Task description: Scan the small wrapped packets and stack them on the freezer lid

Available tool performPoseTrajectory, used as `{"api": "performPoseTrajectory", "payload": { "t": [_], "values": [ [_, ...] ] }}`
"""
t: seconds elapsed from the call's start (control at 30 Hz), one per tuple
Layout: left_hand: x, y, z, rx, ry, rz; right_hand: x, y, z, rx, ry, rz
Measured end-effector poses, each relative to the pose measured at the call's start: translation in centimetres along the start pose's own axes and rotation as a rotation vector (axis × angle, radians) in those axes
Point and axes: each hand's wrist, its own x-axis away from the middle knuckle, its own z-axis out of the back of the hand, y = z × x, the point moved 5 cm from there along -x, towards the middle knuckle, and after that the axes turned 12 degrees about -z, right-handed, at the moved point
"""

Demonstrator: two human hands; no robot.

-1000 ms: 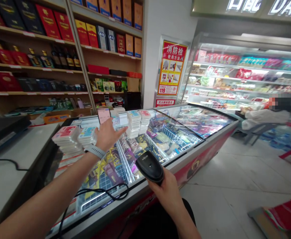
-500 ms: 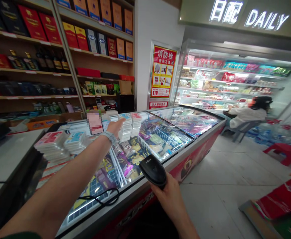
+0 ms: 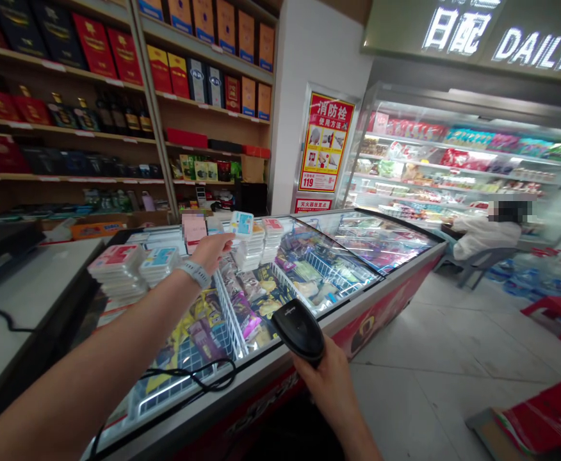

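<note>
With its fingers closed on the edge, my left hand [image 3: 213, 248] grips a flat clear plastic pack with a blue label [image 3: 242, 224]. It is tilted up over a stack of similar packs [image 3: 249, 255], beside a red-labelled stack [image 3: 273, 232]. Closer to me stand another red-labelled stack [image 3: 116, 266] and a blue-labelled stack [image 3: 159, 261]. My right hand [image 3: 332, 374] is wrapped round the handle of a black barcode scanner [image 3: 300, 330], its head above the freezer's front edge. A black cable [image 3: 194, 371] lies looped on the glass.
The stacks rest on a glass-topped chest freezer [image 3: 357, 301] holding bagged food in wire baskets. A white counter [image 3: 35, 275] is at left. Shelves of boxes and bottles [image 3: 117, 109] stand behind. A seated person [image 3: 487, 237] is by the refrigerated display. A red stool [image 3: 556, 317] stands right.
My left hand has lifted the blue-labelled pack off the stack and drawn it slightly back. The scanner stays in my right hand. The view has shifted a little left.
</note>
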Motion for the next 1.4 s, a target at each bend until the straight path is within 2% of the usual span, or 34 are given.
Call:
{"api": "performPoseTrajectory", "payload": {
  "t": [0.17, 0.27, 0.37, 0.47, 0.67, 0.87, 1.1, 1.4],
  "values": [
    [3.9, -1.4, 5.3, 0.01, -0.055, -0.131, -0.2, -0.7, -0.9, 0.005, 0.005, 0.01],
    [6.5, -2.1, 8.1, 0.005, -0.136, -0.183, -0.4, -1.2, -1.9, 0.008, -0.029, 0.038],
    [8.0, -2.7, 10.2, -0.055, -0.158, -0.217, -0.6, -2.0, -3.0, 0.016, -0.061, 0.081],
    [8.3, -3.7, 11.6, -0.063, -0.106, -0.223, -0.7, -2.8, -4.3, 0.039, -0.107, 0.109],
    [7.8, -5.4, 12.9, -0.169, -0.132, -0.36, -1.1, -4.3, -6.1, 0.068, -0.132, 0.134],
    [7.7, -5.0, 14.0, -0.283, -0.096, -0.459, -1.1, -5.1, -7.1, 0.078, -0.161, 0.149],
    [8.3, -4.5, 13.6, -0.321, -0.093, -0.557, -1.3, -5.3, -7.6, 0.094, -0.155, 0.136],
    [8.2, -4.7, 13.5, -0.351, -0.103, -0.592, -1.3, -5.4, -7.6, 0.082, -0.161, 0.128]
  ]
}}
